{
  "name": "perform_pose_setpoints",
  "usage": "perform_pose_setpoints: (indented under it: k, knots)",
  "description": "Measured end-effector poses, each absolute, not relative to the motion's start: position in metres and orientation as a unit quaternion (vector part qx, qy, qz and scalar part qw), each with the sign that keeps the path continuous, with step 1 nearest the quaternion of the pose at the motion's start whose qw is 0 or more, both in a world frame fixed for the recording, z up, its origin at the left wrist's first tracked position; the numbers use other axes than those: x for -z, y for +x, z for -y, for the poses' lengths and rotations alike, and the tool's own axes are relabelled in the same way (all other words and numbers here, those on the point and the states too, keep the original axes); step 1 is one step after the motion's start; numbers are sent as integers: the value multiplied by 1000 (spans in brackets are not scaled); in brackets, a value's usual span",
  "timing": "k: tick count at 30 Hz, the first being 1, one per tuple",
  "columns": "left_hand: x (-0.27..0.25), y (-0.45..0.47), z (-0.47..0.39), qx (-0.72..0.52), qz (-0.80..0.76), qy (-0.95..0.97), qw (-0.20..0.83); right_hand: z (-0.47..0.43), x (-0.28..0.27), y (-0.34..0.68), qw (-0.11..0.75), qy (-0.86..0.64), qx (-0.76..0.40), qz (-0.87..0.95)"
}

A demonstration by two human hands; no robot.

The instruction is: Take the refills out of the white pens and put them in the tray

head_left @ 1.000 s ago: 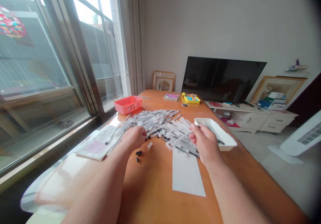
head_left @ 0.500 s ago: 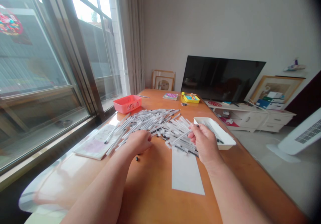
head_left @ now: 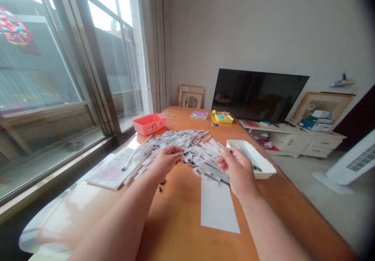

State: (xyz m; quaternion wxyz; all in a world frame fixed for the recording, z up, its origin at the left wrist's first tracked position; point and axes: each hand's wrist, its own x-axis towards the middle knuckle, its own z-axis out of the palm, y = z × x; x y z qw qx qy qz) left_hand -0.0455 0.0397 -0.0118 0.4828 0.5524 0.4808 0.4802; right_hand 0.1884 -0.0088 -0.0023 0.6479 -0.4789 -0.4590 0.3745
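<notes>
My right hand pinches a slim whitish pen with a dark end, its other end pointing left over the heap. My left hand has thumb and fingers pressed together at the near edge of the heap; what they hold, if anything, is too small to make out. Between and beyond both hands spreads a pile of pens, white and clear with black parts. Small black pieces lie on the table by my left wrist. A white paper strip reaches out from under the pile.
To the right stands a white tray with some pens inside. A red basket is at the back left, near a booklet under some pens. Farther back are a colourful book and a yellow box on the wooden table.
My left hand has lifted from the tabletop, its pinched fingers now turned toward the right hand. The right hand keeps its pen and has barely moved. The view has tilted up slightly.
</notes>
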Motion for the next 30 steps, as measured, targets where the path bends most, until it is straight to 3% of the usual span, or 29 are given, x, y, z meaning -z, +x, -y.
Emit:
perform_pose_setpoints:
  k: [12,23,30]
  knots:
    - [10,-41,-37,-510,-402,376,661,17,1,175,647,-443,-378,491]
    - [9,-40,-35,-488,-376,379,690,17,2,175,631,-441,-383,511]
    - [11,-39,-36,-495,-380,386,680,18,3,175,578,-452,-429,527]
